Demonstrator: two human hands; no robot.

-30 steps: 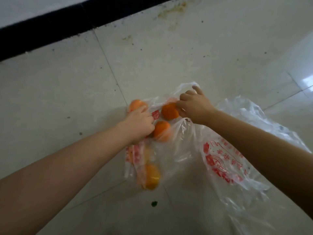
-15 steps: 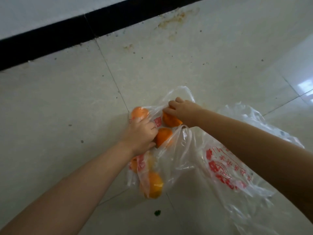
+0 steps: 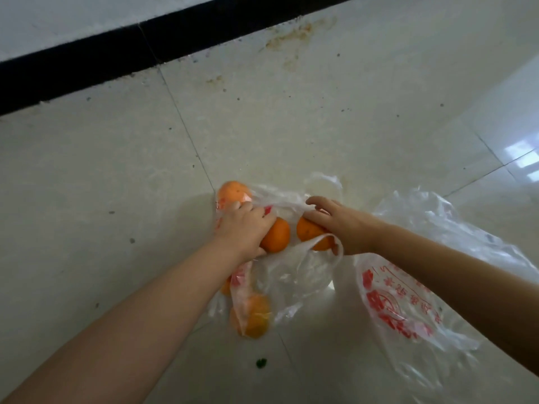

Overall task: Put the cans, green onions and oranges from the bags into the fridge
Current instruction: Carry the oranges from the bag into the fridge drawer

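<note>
Clear plastic, printed red, lies crumpled on the pale floor tiles [image 3: 116,176] as you reach into the bag [image 3: 294,275] of oranges with both hands. Your left hand [image 3: 246,228] curls over one orange [image 3: 277,235] at the bag's mouth, fingers bent round it. Your right hand [image 3: 339,225] closes on a second orange [image 3: 312,233] just beside the first, a bag handle looping under it. A third orange [image 3: 233,191] sits at the bag's far edge; a fourth [image 3: 253,316] lies lower, under the plastic. Another bag [image 3: 414,287] lies beside, beneath your right forearm. A black baseboard [image 3: 116,53] runs behind.
</note>
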